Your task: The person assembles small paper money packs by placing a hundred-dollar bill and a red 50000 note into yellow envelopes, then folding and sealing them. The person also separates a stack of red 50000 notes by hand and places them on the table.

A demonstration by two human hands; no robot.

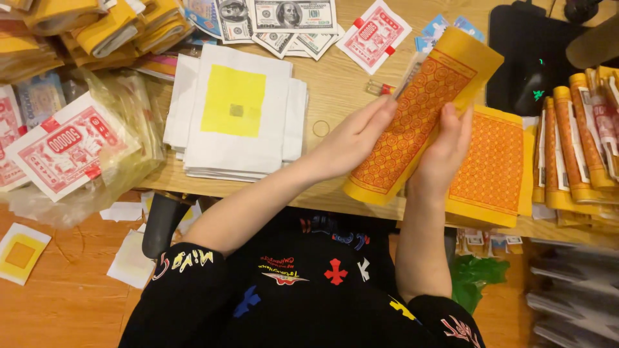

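Observation:
Both my hands hold a folded bundle of yellow paper with an orange printed pattern (pixel 422 113), tilted up above the wooden table (pixel 335 84). My left hand (pixel 351 138) grips its left edge with fingers stretched along the side. My right hand (pixel 445 151) wraps the lower right side, thumb on the front. Thin paper slips stick out of the bundle's top. Under it lies a flat stack of the same yellow and orange paper (pixel 493 167) at the table's front edge.
A white paper stack with a yellow square (pixel 235 109) sits to the left. Play banknotes (pixel 290 19) lie at the back, red and white printed sheets (pixel 64 145) in plastic at left, rolled yellow bundles (pixel 574 142) at right, a black mat (pixel 525 51) behind.

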